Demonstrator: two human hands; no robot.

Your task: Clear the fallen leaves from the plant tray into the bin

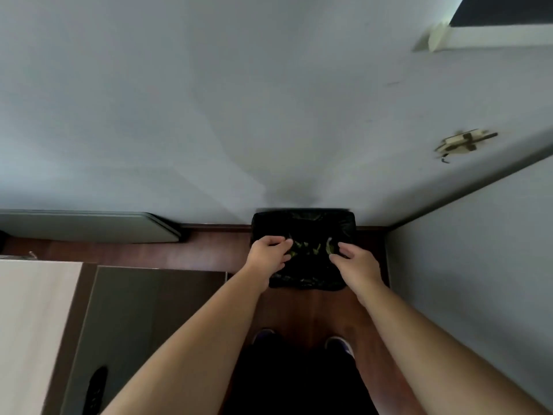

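A black bin (347, 223) lined with a black bag stands on the floor against the wall, straight ahead of my feet. Several green and yellowish leaves (308, 247) lie inside it. My left hand (267, 254) hovers over the bin's left side with its fingers loosely curled and nothing in them. My right hand (357, 260) is over the bin's right side, fingers relaxed, with a green leaf (329, 246) just past its fingertips; whether it touches that leaf I cannot tell. The plant tray is out of view.
A pale table top (33, 324) is at the lower left, with a dark cabinet (143, 310) beside it and a black remote-like object (95, 387) low down. A grey wall (478, 265) closes in on the right. Dark wooden floor (314, 313) lies between my shoes and the bin.
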